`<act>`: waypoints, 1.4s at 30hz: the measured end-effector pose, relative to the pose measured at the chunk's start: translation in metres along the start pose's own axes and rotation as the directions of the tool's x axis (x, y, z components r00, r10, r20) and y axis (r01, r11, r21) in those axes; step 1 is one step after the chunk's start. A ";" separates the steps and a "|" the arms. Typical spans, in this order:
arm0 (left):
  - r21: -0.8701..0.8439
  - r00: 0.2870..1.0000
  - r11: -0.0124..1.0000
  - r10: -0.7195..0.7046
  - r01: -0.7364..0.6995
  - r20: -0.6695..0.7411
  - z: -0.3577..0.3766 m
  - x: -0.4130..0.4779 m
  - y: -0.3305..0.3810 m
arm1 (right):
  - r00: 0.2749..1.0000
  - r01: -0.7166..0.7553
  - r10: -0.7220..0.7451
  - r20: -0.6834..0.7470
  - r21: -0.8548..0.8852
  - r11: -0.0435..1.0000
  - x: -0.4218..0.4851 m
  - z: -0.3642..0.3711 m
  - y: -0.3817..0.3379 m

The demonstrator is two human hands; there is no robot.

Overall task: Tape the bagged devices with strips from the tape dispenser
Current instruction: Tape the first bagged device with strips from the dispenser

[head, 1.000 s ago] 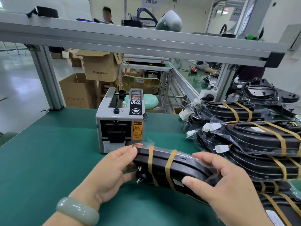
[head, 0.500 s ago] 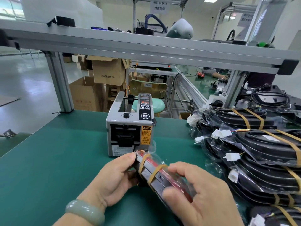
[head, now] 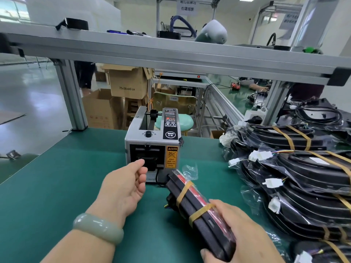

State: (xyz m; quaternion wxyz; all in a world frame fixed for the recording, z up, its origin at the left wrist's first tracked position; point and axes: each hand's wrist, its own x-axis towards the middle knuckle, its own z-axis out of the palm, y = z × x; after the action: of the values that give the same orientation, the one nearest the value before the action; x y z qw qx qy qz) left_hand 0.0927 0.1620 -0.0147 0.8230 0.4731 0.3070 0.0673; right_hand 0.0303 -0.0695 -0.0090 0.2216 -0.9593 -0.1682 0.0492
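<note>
A grey tape dispenser (head: pixel 152 147) stands on the green mat, its outlet slot facing me. My left hand (head: pixel 125 185) hovers just in front of the outlet with the fingers loosely curled and nothing in them. My right hand (head: pixel 239 232) grips the near end of a bagged black device (head: pixel 199 207), which is tilted on its edge, its far end close to the dispenser's lower right corner. Two tan tape strips wrap the device. A pile of taped bagged devices (head: pixel 303 177) lies at the right.
An aluminium shelf beam (head: pixel 171 54) crosses overhead, held by a post (head: pixel 72 95) at the back left of the green mat (head: pixel 47 186). Cardboard boxes (head: pixel 125 82) and a stool stand behind the bench. White connectors stick out from the pile toward the middle.
My left hand has let go of the device and moved up to the dispenser's outlet. The right hand alone now holds the device, turned onto its edge.
</note>
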 end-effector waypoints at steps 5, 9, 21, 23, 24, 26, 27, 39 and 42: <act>0.001 0.998 0.999 -0.050 0.050 0.028 0.013 -0.001 0.006 | 0.986 0.088 -0.079 -0.144 0.053 0.995 -0.005 0.009 0.005; 0.022 0.998 0.998 -0.062 0.062 0.002 0.018 0.003 0.010 | 0.988 0.101 -0.093 -0.124 0.060 0.993 -0.006 0.009 -0.003; 0.044 0.986 0.999 0.028 -0.021 -0.164 0.033 0.019 0.009 | 0.987 0.097 -0.090 -0.132 0.049 0.994 -0.006 0.011 -0.003; 0.049 0.975 0.998 0.051 -0.041 -0.217 0.035 0.021 0.007 | 0.990 0.090 -0.086 -0.111 0.030 0.996 -0.006 0.012 -0.004; 0.055 0.968 0.997 0.064 -0.052 -0.242 0.035 0.022 0.007 | 0.990 0.086 -0.082 -0.112 0.025 0.996 -0.006 0.012 -0.005; 0.082 0.955 0.994 0.092 -0.072 -0.283 0.037 0.022 0.006 | 0.990 0.074 -0.072 -0.121 0.017 0.997 -0.006 0.014 -0.005; 0.096 0.950 0.992 0.104 -0.079 -0.294 0.038 0.021 0.006 | 0.990 0.070 -0.066 -0.122 0.022 0.997 -0.006 0.014 -0.005; 0.144 0.966 0.989 -0.002 -0.036 0.257 0.001 -0.064 -0.002 | 0.980 0.061 -0.031 -0.197 0.152 0.986 -0.010 0.013 -0.007; 0.241 0.913 0.965 -0.007 -0.100 0.408 -0.006 -0.084 -0.008 | 0.977 0.058 -0.026 -0.210 0.146 0.988 -0.009 0.013 -0.008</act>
State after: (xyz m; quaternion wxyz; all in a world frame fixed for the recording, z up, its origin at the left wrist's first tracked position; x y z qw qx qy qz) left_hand 0.0202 0.1286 0.0141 0.7987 0.5864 0.1243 -0.0528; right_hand 0.0171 -0.0606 -0.0166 0.3110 -0.9358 -0.1603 -0.0430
